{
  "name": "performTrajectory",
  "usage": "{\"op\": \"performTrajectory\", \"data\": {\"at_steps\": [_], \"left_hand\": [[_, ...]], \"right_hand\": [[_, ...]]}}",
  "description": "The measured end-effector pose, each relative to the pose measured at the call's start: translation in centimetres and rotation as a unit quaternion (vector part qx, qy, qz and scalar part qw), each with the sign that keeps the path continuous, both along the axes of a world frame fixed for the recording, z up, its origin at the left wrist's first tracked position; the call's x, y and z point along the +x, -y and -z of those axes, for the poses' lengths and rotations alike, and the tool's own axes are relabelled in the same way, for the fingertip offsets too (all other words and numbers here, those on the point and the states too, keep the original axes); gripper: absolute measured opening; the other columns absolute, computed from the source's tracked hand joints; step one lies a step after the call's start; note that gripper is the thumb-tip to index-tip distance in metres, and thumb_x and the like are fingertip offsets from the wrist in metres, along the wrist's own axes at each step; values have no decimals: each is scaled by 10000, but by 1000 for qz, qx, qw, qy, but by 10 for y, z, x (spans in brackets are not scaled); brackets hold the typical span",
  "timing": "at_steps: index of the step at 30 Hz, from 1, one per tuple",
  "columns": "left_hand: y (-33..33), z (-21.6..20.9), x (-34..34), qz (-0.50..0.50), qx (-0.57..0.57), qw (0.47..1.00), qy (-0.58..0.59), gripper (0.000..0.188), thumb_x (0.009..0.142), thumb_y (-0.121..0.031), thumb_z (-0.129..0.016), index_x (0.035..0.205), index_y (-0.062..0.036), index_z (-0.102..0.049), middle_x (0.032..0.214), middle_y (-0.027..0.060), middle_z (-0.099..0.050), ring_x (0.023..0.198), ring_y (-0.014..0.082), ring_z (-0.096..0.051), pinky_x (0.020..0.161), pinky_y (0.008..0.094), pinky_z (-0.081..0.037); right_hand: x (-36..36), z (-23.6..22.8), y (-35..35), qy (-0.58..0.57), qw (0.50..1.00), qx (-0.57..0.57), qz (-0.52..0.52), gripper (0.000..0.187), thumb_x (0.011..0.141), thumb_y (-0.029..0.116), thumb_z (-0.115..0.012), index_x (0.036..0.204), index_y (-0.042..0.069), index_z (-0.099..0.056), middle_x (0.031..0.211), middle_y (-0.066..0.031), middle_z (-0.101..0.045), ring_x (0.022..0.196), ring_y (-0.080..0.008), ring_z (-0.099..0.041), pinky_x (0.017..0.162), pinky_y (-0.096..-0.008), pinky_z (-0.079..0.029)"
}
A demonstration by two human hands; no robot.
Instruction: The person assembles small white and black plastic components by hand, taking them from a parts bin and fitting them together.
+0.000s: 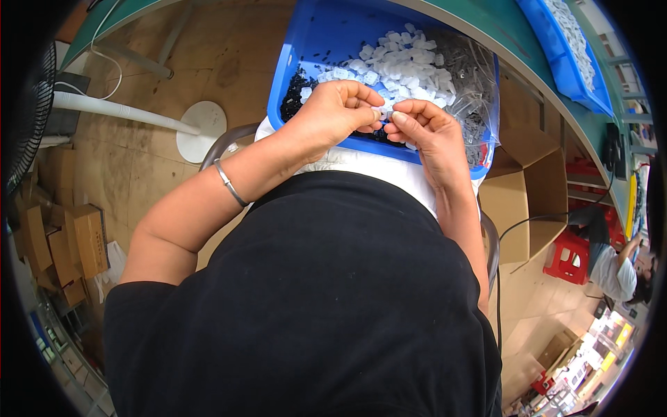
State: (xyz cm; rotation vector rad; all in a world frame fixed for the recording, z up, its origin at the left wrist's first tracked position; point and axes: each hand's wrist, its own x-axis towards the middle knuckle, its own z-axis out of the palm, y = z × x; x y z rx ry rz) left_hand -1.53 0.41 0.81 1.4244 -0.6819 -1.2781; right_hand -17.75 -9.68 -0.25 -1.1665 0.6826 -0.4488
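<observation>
My left hand (343,111) and my right hand (425,130) meet over the near side of a blue plastic tray (280,76), thumbs and fingertips pinched close together. Between them shows a small whitish plastic piece (386,111), mostly covered by the fingers; its exact kind I cannot make out. Below and behind the hands, the tray bears a heap of white translucent plastic pieces (410,59). Small black parts (297,90) lie along its left side. On the right a clear plastic bag (472,76) holds dark grey parts.
A green table (486,24) curves behind the tray, bearing another blue tray (566,59) of pale pieces. A white fan stand (201,132) is at left, near cardboard boxes (87,240). At right are an open carton (517,201), a red stool (570,257) and a seated person (615,274).
</observation>
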Motion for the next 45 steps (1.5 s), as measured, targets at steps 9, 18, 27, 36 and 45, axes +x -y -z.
{"op": "performTrajectory", "data": {"at_steps": [9,18,27,36,45], "left_hand": [[-2,3,-2,9,-23,1000,16,276,884,-30,-594,1142,69,-583,941,123,-670,864,144,-658,813,253,-536],[-4,2,-2,57,-56,990,114,284,916,-33,-564,1175,85,-552,978,124,-668,891,154,-668,818,263,-549],[-4,6,-4,60,-50,992,101,271,917,-12,-561,1170,84,-553,965,135,-676,877,154,-673,807,266,-554],[-1,12,-1,25,-35,996,80,321,921,-19,-562,1223,85,-535,980,153,-680,890,159,-670,813,267,-549],[0,9,0,42,-20,996,72,348,933,-35,-543,1252,99,-505,959,152,-678,882,160,-669,807,264,-546]], "right_hand": [[2,3,-4,-40,996,-76,2,119,883,55,-659,967,-31,-656,822,-74,-674,733,-115,-652,686,-229,-544],[3,3,-4,-58,995,-74,11,98,890,34,-640,952,-42,-649,809,-80,-669,731,-116,-654,680,-233,-547],[7,4,-15,-60,989,-137,18,93,864,17,-657,945,-28,-649,813,-98,-689,720,-137,-673,660,-248,-549],[8,2,-21,-127,906,-403,28,133,859,2,-616,987,-23,-640,841,-168,-695,736,-262,-702,673,-327,-549],[6,4,-8,-94,986,-140,17,113,859,-14,-628,963,-58,-629,813,-94,-679,716,-118,-669,662,-232,-550]]}}
